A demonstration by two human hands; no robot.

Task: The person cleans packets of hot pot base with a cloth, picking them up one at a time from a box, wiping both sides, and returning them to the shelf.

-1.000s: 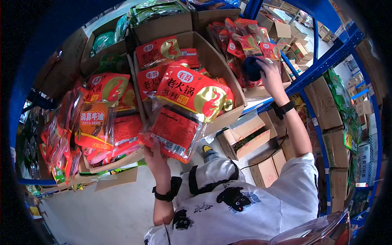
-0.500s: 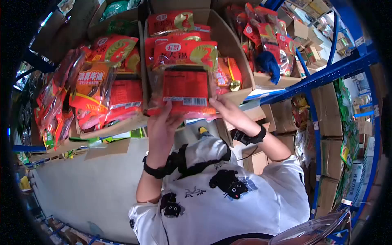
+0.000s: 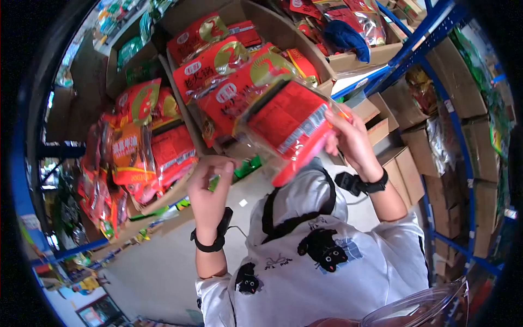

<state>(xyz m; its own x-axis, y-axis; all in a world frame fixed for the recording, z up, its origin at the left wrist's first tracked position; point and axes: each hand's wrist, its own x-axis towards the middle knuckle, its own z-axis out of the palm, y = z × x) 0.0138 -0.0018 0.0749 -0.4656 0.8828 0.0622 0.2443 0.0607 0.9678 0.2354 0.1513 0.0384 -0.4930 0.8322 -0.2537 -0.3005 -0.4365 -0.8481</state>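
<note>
My right hand (image 3: 351, 139) grips a red plastic seasoning packet (image 3: 294, 117) by its right edge. Its labelled back, with a white barcode, faces up, and its clear wrapping hangs over on the left. The packet is tilted and held in front of the middle cardboard box (image 3: 326, 82). Several red and gold packets (image 3: 218, 62) with Chinese lettering lie in that box. My left hand (image 3: 210, 182) is empty, thumb and fingers apart, by the box's front left corner. Black bands are around both wrists.
To the left, another carton (image 3: 166, 197) holds red and orange packets (image 3: 131, 147). A dark blue cloth (image 3: 346, 39) lies on packets in the right-hand box. Blue shelf frames (image 3: 417, 41) and stacked cartons (image 3: 482, 152) stand to the right.
My left hand has let go of the packet and moved down off it. My right hand has carried the packet rightward and tilted it. The whole view has turned.
</note>
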